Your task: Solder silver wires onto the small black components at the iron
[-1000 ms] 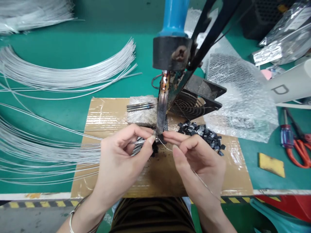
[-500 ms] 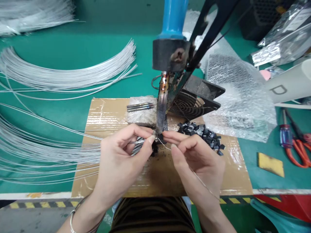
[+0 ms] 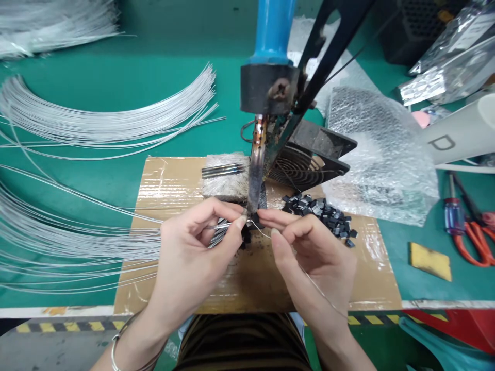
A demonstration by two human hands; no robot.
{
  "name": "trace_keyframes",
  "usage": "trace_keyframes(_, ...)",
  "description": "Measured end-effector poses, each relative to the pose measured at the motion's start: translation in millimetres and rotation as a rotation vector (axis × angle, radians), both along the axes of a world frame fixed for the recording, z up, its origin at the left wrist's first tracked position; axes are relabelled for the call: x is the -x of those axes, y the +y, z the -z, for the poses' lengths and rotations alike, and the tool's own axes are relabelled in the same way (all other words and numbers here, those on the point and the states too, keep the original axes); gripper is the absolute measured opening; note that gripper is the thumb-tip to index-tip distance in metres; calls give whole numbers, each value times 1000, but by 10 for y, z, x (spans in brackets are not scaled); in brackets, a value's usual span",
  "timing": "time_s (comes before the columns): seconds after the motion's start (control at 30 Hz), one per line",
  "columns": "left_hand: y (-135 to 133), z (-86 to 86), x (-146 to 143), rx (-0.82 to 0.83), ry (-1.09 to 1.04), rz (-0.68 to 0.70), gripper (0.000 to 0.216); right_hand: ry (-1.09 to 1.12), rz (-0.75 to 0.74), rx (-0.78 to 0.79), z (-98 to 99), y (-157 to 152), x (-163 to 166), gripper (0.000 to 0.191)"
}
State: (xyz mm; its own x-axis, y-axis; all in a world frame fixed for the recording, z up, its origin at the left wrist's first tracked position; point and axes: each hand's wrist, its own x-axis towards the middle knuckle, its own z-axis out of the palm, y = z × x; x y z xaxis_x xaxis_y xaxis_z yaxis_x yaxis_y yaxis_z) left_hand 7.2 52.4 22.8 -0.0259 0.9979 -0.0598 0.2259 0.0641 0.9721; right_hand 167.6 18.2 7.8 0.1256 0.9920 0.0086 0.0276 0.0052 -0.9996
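My left hand (image 3: 203, 247) pinches the end of a thin grey-white cable between thumb and forefinger, just left of the soldering iron's tip. My right hand (image 3: 315, 257) is closed on a thin strand of solder wire (image 3: 260, 229), whose end reaches the tip from the right; the rest of it trails across the palm. The soldering iron (image 3: 270, 87), with its blue handle, hangs tip-down in a black metal stand (image 3: 325, 67). Under the tip, small black parts (image 3: 246, 238) are partly covered by my fingers. The exact joint at the cable end is too small to make out.
Cable bundles (image 3: 116, 121) lie on the green mat at left. Cardboard (image 3: 154, 180) bears a wrapped block (image 3: 224, 188) with dark rods, and a heap of black pieces (image 3: 323, 214). Behind stands a fan (image 3: 305, 159). Bubble wrap (image 3: 382, 159), a yellow sponge (image 3: 430, 261), a screwdriver (image 3: 454, 214) and scissors (image 3: 474, 247) are at right.
The soldering iron's handle and stand have shifted slightly left in view. Both hands keep nearly the same place and grip at the tip.
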Motion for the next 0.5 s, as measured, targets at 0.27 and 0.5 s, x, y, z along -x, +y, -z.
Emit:
trace_keyframes(0.27,-3,3,4,24,-4,-18,12,3,0,3,-3,-14,-4,19)
trace_keyframes(0.5,2,10,-9,19,-2,-25,15,-3,-5,11,-3,-5,2,19)
